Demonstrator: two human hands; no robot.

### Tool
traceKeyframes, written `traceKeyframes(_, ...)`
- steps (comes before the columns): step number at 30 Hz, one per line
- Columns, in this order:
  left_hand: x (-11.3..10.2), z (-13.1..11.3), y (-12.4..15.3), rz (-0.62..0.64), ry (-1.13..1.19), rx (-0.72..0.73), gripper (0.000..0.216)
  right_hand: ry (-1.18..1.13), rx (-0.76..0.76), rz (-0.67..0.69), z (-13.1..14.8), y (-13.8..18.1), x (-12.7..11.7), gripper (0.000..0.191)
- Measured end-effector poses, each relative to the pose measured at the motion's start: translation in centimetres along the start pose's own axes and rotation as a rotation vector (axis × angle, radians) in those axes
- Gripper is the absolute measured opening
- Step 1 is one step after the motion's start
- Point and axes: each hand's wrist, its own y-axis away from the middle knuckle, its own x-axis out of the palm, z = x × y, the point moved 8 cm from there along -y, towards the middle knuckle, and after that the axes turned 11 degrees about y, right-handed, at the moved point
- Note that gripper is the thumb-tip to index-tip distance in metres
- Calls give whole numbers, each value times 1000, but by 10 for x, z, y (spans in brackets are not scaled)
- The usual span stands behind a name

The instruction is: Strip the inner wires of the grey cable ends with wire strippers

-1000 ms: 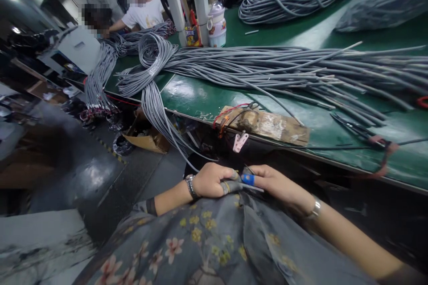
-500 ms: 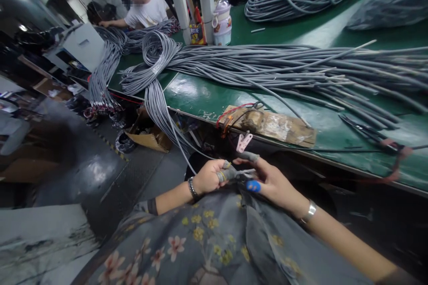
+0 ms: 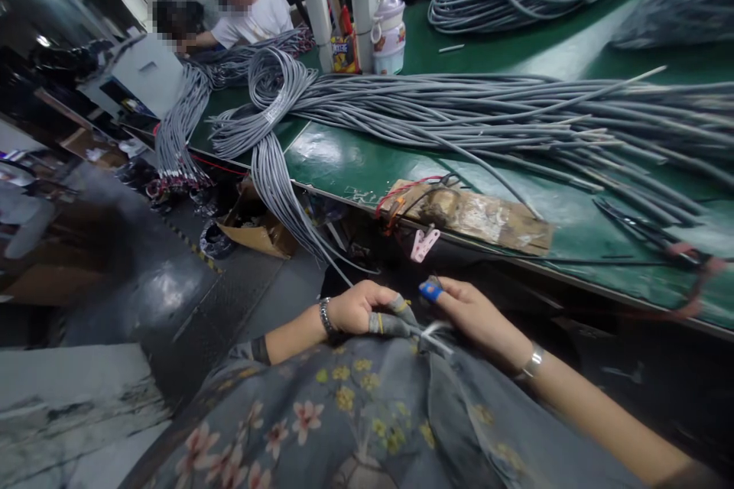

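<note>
My left hand [image 3: 372, 311], with grey covers on the finger and thumb, is closed on the end of a grey cable. Pale inner wires [image 3: 439, 336] stick out of that end, bent apart, just above my apron [image 3: 355, 397]. To the right and slightly higher, my right hand [image 3: 473, 313] has its fingers curled together in a pinch, a blue cover [image 3: 430, 290] on one digit. A small dark bit shows at those fingertips, too small to name. The right hand is apart from the pale wires.
On the green bench [image 3: 326, 157] lies a long bundle of grey cables [image 3: 401, 103]. A wooden board [image 3: 475, 214] sits at its edge with a pink clip [image 3: 425, 243] below. Pliers [image 3: 647, 229] lie at right. A person [image 3: 258, 11] works at the far left.
My right hand has moved off the cable end, its fingers drawing together. The pale wires now show bent and spread beyond my left hand, which has dropped slightly.
</note>
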Motion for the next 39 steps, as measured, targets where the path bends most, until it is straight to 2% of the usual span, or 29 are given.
traceKeyframes(3, -11, -21, 4, 1, -225, 202, 49, -2, 1, -148, 0, 1, -20, 68)
traceKeyframes(6, -25, -38, 9, -84, -430, 367, 41, 33, -40, -147, 10, 4, -27, 68)
traceKeyframes(8, -35, -46, 10, -181, -483, 421, 39, 64, -79, -129, 21, 2, -28, 69)
traceKeyframes(12, -55, -46, 3, -411, -358, 347, 40, -6, -135, -78, 34, -17, -23, 71)
traceKeyframes(15, -60, -37, -6, -479, -191, 282, 44, -164, -141, -68, 38, -34, -19, 65)
traceKeyframes(22, -65, -14, -21, -492, 43, 191, 48, -384, -97, -86, 42, -40, -13, 54)
traceKeyframes(28, -57, -5, -27, -440, 96, 158, 50, -415, -148, -177, 44, -41, -15, 56)
traceKeyframes(39, -52, 0, -29, -425, 146, 79, 56, -424, -145, -167, 40, -41, -11, 56)
